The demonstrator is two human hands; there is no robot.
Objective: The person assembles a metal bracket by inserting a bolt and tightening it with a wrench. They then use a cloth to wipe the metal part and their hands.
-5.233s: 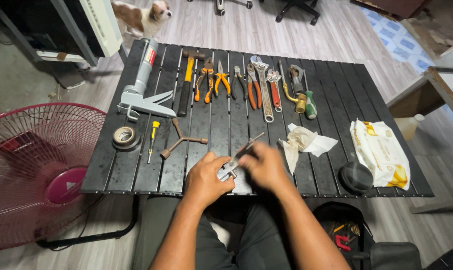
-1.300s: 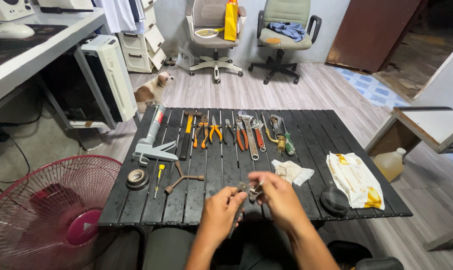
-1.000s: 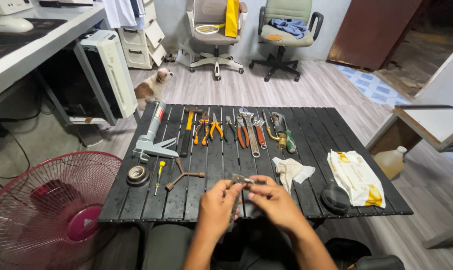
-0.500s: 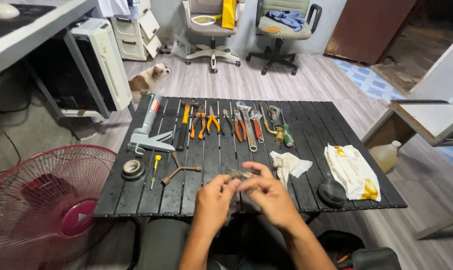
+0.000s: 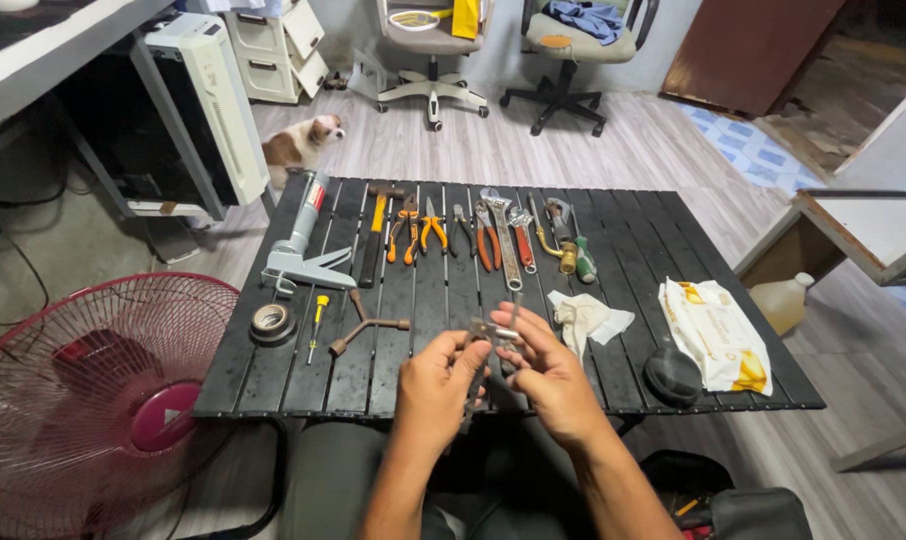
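holding a small dark metal tool (image 5: 488, 335) just above the near edge of the black slatted table (image 5: 673, 250), both hands are meeting over the near middle of the tabletop; the left hand (image 5: 435, 390) is curling around the tool's lower handle, fingers pressed closed on it, while the right hand (image 5: 553, 380) is pinching the tool's upper end between thumb and fingertips. the near edge is running just beyond the wrists, and bare slats are lying open to the left of the hands, between them and a bent rusty bar (image 5: 365, 325), a small yellow screwdriver (image 5: 316, 322) and a roll of tape (image 5: 272, 322). along the far edge a row of pliers and wrenches (image 5: 473, 230) is lying side by side, with a grey caulking gun (image 5: 298, 245) at the far left. just right of the hands a crumpled white cloth (image 5: 588, 318) is sitting, and further right a flat white soft package with yellow patches (image 5: 715, 333) is lying near the right edge, a round black object (image 5: 672, 375) touching its near left corner. off the table on the right a pale plastic jug (image 5: 783, 300) is standing on the floor; its contents cannot be told. a red fan (image 5: 83, 390) is standing close off the near left corner, and a small dog (image 5: 301, 140) is lying beyond the far left corner.
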